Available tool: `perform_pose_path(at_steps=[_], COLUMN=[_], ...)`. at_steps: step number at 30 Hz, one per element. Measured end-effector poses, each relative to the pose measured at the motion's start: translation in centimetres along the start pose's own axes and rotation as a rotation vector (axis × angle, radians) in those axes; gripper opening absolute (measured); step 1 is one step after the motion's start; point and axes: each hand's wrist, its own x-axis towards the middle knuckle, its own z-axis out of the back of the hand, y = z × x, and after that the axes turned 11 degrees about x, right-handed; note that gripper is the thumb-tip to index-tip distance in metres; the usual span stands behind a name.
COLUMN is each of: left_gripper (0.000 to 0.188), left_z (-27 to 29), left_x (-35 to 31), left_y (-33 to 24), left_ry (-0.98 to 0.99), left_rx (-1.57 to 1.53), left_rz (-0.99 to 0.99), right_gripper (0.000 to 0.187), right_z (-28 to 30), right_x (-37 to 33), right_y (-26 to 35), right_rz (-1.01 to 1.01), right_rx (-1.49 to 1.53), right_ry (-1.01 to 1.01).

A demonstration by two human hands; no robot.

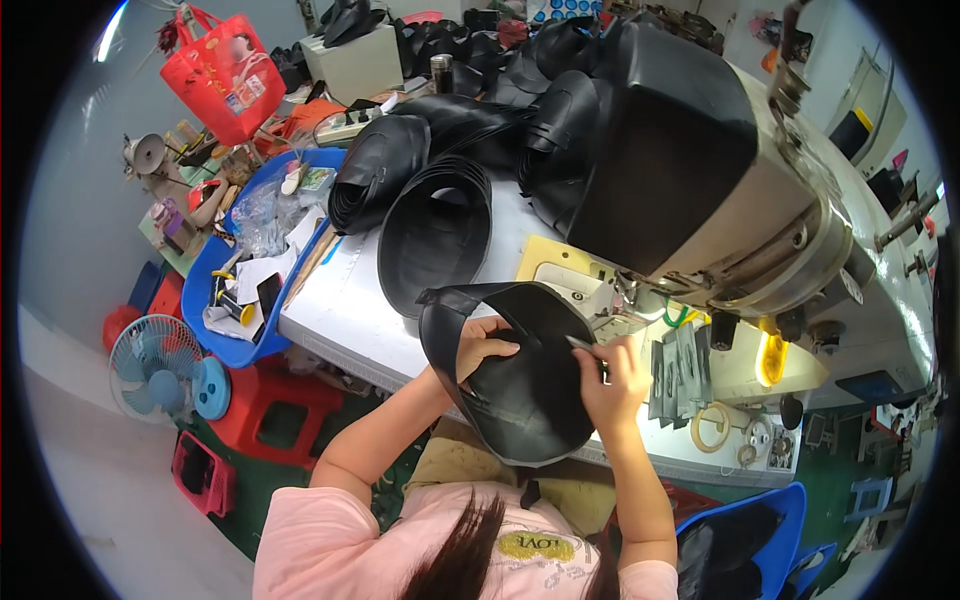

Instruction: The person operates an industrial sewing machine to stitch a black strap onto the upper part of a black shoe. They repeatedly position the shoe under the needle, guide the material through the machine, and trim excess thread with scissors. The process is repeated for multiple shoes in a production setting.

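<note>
A curved black leather piece (530,400), like a boot upper closed into a loop, is held in front of me at the table edge. My left hand (484,348) reaches into the loop, its thumb pressed on the leather and its other fingers partly hidden. At the right rim, my right hand (618,378) pinches a small pointed metal tool (578,343), whose exact kind I cannot make out. Just beyond the piece is the yellow-edged bed (560,268) of a sewing machine (700,190), close to my right hand.
Stacked black leather pieces (435,225) stand behind on the white table (335,325). Grey strips (680,375) and a tape roll (710,428) lie at the right. A blue bin (235,345), red stool (260,415) and fan (155,365) stand left. Another blue bin (785,520) is at lower right.
</note>
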Motion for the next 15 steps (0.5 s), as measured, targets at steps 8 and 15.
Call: perform_pose_path(at_steps=[8, 15], left_gripper=[0.026, 0.029], left_z=[1.5, 1.5], left_x=[1.3, 1.0], left_y=[1.5, 0.7], left_ry=[0.051, 0.041], left_rx=[0.242, 0.044], left_rz=[-0.01, 0.009], right_gripper=[0.036, 0.022], right_z=[0.8, 0.4], right_x=[-3.9, -1.8], right_y=[-2.4, 1.9], right_rz=[-0.886, -0.231], right_rx=[0.568, 0.029], right_ry=[0.366, 0.175])
